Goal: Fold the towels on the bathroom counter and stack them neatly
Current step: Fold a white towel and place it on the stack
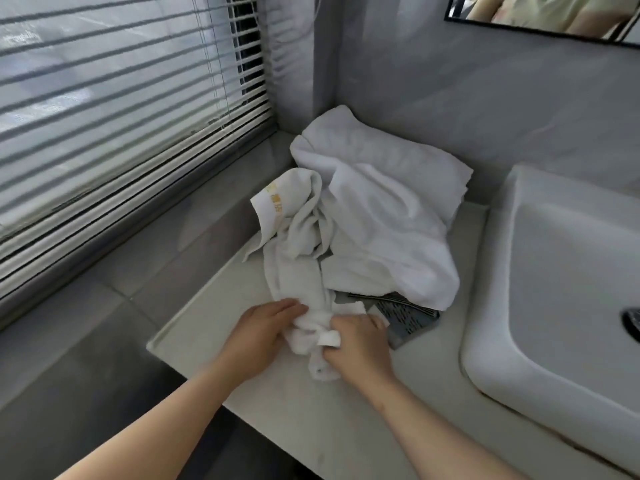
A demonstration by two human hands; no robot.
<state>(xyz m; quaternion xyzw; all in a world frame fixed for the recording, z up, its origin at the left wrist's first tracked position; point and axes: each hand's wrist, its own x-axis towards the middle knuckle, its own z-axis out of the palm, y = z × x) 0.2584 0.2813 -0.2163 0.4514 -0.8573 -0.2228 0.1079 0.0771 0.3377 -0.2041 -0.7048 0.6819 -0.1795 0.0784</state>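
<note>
A crumpled white towel with gold lettering lies on the pale counter, its near end bunched toward me. My left hand grips that near end from the left. My right hand holds the same end from the right, fingers curled round a fold. Behind it, a larger white towel sits heaped against the back wall, loose and unfolded.
A dark perforated tray peeks from under the big towel, right of my right hand. A white basin fills the right side. Window blinds and a grey sill run along the left. A mirror hangs above.
</note>
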